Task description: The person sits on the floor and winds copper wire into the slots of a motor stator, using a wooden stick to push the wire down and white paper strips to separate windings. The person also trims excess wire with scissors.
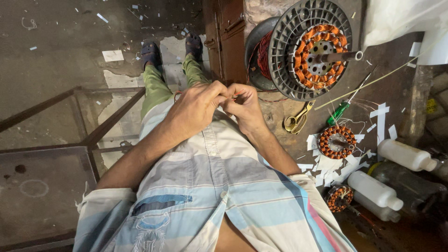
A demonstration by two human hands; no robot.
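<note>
My left hand and my right hand meet in front of my striped shirt, fingertips pinched together on a thin copper wire that is barely visible between them. The wire seems to lead toward the large round fan stator with copper coils, which sits on a shaft on the workbench to the right of my hands. A spool of red wire stands just behind that stator.
On the dark bench lie brass-handled scissors, a green-handled screwdriver, two smaller wound stators, paper scraps and white plastic bottles. A metal-framed glass table stands at left. My sandalled feet rest on the littered floor.
</note>
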